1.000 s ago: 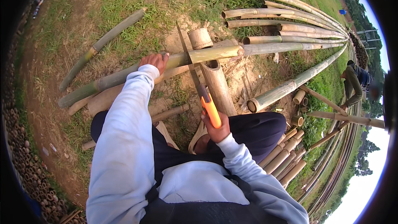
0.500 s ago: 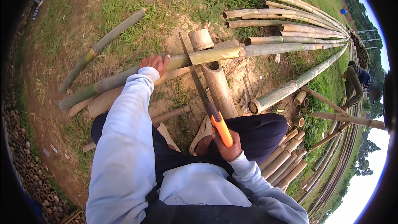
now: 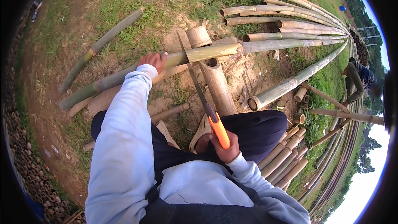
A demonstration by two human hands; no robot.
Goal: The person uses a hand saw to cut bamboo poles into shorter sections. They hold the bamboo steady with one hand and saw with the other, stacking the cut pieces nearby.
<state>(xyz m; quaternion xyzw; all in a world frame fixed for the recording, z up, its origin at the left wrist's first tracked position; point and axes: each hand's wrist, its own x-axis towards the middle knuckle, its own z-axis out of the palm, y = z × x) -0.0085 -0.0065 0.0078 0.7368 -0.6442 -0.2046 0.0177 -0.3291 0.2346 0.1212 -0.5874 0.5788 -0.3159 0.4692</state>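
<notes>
The bamboo pole (image 3: 178, 59) is lying slantwise in front of me, greenish at the left and turning yellow toward the right, with ringed nodes along it. The saw (image 3: 197, 81) is crossing it at an angle, its long dark blade narrowing to a point and its orange handle (image 3: 221, 135) leaning toward me; how deep the teeth are sitting, I can't tell. My left hand (image 3: 152, 62) is gripping the pole just left of the blade, and my right hand (image 3: 227, 147) is closing around the handle.

Compared with a second ago, the saw is sitting farther back toward my body, with less blade reaching past the pole, while my left hand is keeping its place.

The blade tip is pointing over bare earth, near an upright bamboo stub (image 3: 199, 37). A thick bamboo piece (image 3: 219, 88) is lying close on the blade's right, and my right knee (image 3: 265, 129) is bordering the handle's side. Open ground is stretching between the pole and a curved bamboo length (image 3: 101, 43) at the left.
</notes>
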